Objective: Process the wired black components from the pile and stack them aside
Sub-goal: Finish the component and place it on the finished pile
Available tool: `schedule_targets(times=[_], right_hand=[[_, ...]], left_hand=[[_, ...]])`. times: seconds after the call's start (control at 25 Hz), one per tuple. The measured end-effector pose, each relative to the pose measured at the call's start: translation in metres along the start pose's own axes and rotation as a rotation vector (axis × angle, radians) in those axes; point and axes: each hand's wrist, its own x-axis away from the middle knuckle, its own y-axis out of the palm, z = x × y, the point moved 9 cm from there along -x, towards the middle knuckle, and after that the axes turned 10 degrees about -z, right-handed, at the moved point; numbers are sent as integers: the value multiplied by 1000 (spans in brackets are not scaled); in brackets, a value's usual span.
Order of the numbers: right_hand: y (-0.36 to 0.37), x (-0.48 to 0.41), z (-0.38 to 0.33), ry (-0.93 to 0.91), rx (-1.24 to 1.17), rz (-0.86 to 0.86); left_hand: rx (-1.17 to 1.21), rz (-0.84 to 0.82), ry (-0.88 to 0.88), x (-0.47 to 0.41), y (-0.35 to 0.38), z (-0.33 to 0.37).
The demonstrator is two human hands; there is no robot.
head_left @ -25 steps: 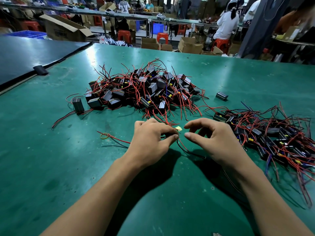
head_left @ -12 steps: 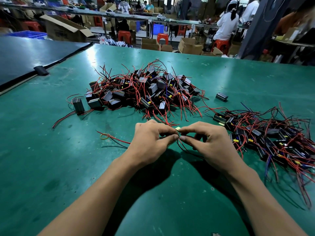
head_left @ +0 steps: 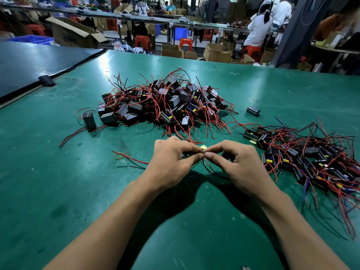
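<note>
Closing the earlier gap, the left hand and right hand are meeting, both pinching one component's wires over the desk, near the pile; its processing is probably starting.

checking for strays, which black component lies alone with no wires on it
The black block lying between the central pile and the right heap; the rest sit tangled in red wires.
</note>
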Motion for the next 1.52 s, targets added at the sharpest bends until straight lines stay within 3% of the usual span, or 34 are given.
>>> schedule_targets(times=[0.36, 0.56, 0.72, 0.88, 1.12, 1.36, 1.52], right_hand=[[10, 0, 24, 331, -156, -82], [27, 7, 39, 566, -543, -158], [15, 6, 34, 441, -440, -196], [1, 1, 18, 190, -77, -105], [-3, 1, -3, -59, 89, -13], [-3, 1, -5, -44, 105, -13], [10, 0, 23, 247, -157, -96]], left_hand=[[-149, 30, 64, 4, 0, 11], [-277, 39, 100, 4, 2, 20], [-196, 50, 40, 4, 0, 8], [-156, 43, 15, 3, 0, 4], [-139, 30, 24, 2, 0, 4], [-253, 12, 64, 4, 1, 10], [-301, 11, 94, 6, 2, 16]])
